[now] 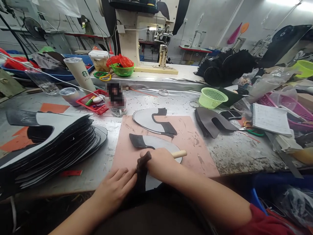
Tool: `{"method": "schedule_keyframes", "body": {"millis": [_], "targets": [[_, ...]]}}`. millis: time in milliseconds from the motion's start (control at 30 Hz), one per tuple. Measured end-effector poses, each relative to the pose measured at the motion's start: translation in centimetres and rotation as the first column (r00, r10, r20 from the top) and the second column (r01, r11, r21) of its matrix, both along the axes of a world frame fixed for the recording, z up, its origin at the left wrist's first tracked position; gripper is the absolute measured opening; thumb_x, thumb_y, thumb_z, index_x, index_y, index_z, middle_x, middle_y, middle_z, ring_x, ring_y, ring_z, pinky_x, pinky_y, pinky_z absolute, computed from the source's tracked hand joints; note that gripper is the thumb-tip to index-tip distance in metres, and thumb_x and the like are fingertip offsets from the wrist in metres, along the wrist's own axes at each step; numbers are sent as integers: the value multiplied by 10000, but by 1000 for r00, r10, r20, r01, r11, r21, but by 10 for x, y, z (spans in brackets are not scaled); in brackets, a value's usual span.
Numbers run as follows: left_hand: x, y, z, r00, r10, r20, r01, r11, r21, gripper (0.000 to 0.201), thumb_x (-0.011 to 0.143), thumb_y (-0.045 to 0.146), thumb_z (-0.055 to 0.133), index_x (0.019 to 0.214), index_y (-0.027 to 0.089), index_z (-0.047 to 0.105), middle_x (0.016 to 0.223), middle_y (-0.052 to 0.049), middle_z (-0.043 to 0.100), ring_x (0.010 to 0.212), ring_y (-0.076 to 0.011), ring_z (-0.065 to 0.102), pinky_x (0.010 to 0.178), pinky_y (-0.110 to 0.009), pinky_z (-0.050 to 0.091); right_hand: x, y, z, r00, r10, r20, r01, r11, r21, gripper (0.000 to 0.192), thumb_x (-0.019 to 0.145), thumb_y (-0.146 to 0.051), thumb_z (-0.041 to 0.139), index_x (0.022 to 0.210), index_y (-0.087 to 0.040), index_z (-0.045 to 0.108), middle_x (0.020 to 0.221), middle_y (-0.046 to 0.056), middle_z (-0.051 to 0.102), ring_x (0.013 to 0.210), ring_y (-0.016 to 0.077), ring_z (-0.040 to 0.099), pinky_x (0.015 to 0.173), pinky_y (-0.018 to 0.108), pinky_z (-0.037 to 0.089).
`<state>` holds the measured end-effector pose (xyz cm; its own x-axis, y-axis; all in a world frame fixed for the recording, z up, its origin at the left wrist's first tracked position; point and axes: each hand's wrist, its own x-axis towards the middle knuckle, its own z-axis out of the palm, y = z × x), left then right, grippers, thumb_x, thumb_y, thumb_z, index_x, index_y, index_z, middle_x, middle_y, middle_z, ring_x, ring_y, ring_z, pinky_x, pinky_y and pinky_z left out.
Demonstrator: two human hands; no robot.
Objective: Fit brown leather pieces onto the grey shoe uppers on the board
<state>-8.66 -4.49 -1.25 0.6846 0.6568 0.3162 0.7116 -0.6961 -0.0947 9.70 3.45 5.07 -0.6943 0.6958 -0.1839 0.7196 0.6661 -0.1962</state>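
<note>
My right hand [160, 164] is closed round a hammer, whose pale wooden handle [180, 154] sticks out to the right and whose dark head [146, 159] points towards my left hand. Beneath it lies a U-shaped grey-and-black shoe upper piece [146, 141], partly hidden by my hand and the hammer. My left hand [117, 184] rests with fingers stretched at the near dark end of that piece, fingertips close to the hammer head. Just beyond, similar pieces [145, 120] lie together on the pinkish board [198, 156].
At left stands a tall stack of similar pieces [61, 143]. Behind it are a tumbler [79, 73], a lidded cup [69, 97] and a red basket [84, 101]. Dark grey pieces [207, 120], a green basket [212, 98] and a notebook [270, 119] lie right. A sewing machine [127, 39] stands behind.
</note>
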Motion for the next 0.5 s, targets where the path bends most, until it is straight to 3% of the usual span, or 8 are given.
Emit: {"method": "schedule_keyframes", "body": {"millis": [267,500], "targets": [[9,-8,6,995,99,25,-101,991,91,350,781,15,308,946,131,594,959,-54,634,790,-191,500,729,-326,353,-11,1,4,999,46,12,-46,999,-8,119,717,-119,472,750,-189,562,678,4,638,586,138,575,448,234,268],[11,-12,6,989,133,63,-138,985,99,339,790,17,308,939,129,591,727,-42,589,700,-171,496,675,-303,357,-21,-1,-5,999,27,-29,-26,1000,11,132,725,-148,467,798,-196,565,682,13,633,617,146,581,466,232,277]]}}
